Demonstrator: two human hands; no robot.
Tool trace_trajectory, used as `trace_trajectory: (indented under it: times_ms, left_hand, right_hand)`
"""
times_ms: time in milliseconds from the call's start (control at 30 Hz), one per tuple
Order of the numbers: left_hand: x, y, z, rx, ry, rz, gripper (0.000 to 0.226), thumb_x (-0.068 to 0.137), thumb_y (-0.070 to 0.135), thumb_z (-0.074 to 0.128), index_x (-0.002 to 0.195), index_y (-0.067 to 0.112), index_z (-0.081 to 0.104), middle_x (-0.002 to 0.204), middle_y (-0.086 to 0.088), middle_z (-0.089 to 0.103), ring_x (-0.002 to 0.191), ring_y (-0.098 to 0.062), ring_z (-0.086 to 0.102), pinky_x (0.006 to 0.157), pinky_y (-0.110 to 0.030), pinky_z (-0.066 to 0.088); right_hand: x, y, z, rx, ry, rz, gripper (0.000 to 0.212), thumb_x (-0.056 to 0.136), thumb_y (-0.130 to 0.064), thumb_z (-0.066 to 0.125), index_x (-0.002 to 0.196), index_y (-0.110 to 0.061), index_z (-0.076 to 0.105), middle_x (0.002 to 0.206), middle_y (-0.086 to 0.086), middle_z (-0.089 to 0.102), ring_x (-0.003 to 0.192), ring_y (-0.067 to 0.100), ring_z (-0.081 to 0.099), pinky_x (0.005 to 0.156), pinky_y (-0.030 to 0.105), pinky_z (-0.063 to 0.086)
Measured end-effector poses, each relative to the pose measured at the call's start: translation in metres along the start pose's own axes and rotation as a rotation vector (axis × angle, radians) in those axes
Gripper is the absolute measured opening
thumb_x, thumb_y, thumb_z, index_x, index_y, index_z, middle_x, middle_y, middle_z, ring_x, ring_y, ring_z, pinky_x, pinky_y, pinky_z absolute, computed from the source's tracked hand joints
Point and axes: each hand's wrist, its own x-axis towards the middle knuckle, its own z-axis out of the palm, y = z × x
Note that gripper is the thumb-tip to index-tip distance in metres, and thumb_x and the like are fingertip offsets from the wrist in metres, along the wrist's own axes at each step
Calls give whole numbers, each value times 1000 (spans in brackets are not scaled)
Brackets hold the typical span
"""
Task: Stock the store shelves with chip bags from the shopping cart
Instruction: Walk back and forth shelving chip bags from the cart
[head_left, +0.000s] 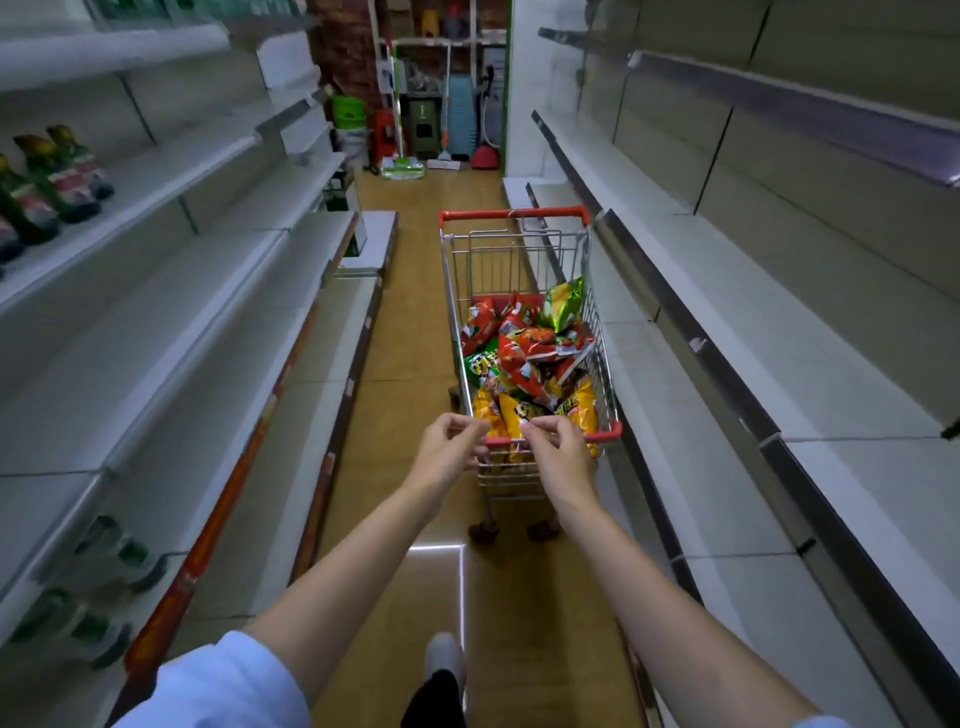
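Shelves (727, 312) flank the aisle. Shopping cart (524, 332) stands beside the right-hand shelves, carrying red, green and yellow chip bags (530, 364). Left hand (451, 451) and right hand (558, 451) — fingers loosely curled, holding nothing — hover at its near rim; contact apparently none.

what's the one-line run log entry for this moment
phase: reaching | left hand: open, near cart rim | right hand: open, near cart rim | shopping cart: chip bags inside
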Motion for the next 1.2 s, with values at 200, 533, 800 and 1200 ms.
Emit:
trace_trajectory:
  times_ms: [200,533,800,1200]
  left_hand:
    - [141,11,3,-19,-98,-49,11,93,23,60,94,13,57,96,-7,63,89,-17,61,74,-27,50]
    - [309,15,6,33,-163,-160,15,95,23,58,96,8,55,88,-3,62,79,-12,59,66,-20,47]
    - [406,-10,36,81,-174,-333,19,95,26,58,100,8,53,89,-3,61,80,-15,60,71,-27,49]
    - [573,-18,93,130,-118,-489,23,94,31,59,101,11,52,101,-7,60,91,-19,61,84,-34,50]
  right_hand:
    - [128,-11,22,-34,67,54,17,95,-26,57,105,-12,59,120,10,54,91,8,52,62,10,37]
    - [265,-2,43,-73,107,211,22,95,-31,56,108,-14,59,121,5,53,98,10,49,63,13,34]
    - [370,44,54,-139,64,321,20,94,-29,58,106,-14,60,112,4,58,102,16,55,76,26,38]
    - [608,41,43,-421,-80,197,26,94,-27,59,114,-10,58,127,7,50,116,21,52,96,32,43]
